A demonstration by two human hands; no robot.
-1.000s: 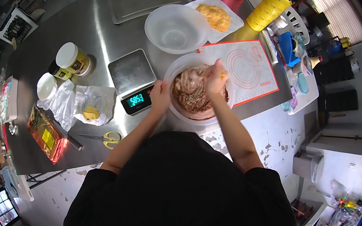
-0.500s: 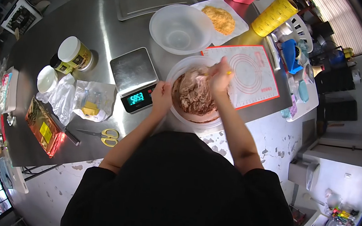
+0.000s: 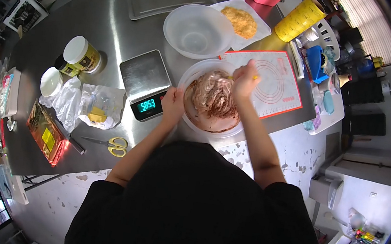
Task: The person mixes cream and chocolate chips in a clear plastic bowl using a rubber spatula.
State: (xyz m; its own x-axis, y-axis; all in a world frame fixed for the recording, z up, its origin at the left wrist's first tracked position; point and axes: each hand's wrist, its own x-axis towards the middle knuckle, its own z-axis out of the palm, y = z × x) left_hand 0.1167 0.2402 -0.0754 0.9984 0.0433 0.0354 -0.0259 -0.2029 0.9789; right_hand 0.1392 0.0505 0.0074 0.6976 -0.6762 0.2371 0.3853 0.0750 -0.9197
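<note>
A clear mixing bowl (image 3: 192, 75) stands at the table's near edge, holding a brown, streaky mixture (image 3: 214, 95) heaped on its far side. My left hand (image 3: 173, 103) is closed on the bowl's left rim. Above the right part of the bowl, my right hand (image 3: 244, 81) is wrapped round a yellow-handled tool (image 3: 255, 77); just the handle's end pokes out of the fist, and the working end is hidden. Left of the bowl, a digital scale (image 3: 147, 72) has a lit display reading 585.3.
Beyond lie an empty translucent bowl (image 3: 198, 30), a metal tray (image 3: 139, 7) and yellow crumbs (image 3: 238, 22) on paper. A red-edged mat (image 3: 279, 78) lies to the right. Scissors (image 3: 117, 146), a knife (image 3: 75, 145), crumpled wrapping (image 3: 67, 106) and a white-lidded jar (image 3: 82, 53) are leftward.
My right hand has moved slightly right and toward me with the tool. The mixture has shifted, baring more of the bowl's near bottom. My left hand stays at the rim.
</note>
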